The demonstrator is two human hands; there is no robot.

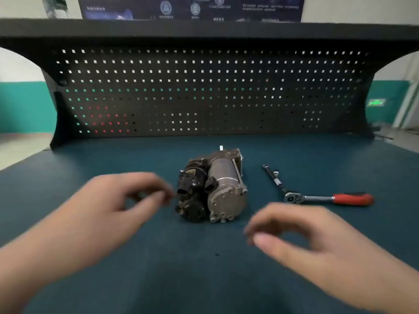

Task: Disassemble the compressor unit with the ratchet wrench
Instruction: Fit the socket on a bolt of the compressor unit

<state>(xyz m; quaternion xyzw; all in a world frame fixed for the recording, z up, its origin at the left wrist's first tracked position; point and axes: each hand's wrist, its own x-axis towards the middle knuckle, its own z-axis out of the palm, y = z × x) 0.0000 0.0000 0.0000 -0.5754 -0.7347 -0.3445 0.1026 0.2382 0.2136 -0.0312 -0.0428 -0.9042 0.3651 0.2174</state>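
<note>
wall poster (192, 7) text blurred, nothing readable

Workbench (95, 279) w/ dark teal mat top, black pegboard back panel (204, 91) at far edge. On mat, centre: compressor unit (212, 186), lying on its side, grey cylinder + dirty black motor part. Well apart to its right: ratchet wrench (317, 193), red handle, black extension bar angled toward the pegboard.

One head camera looks forward and down, close over the workbench (68, 279), facing the pegboard (204, 91).
</note>
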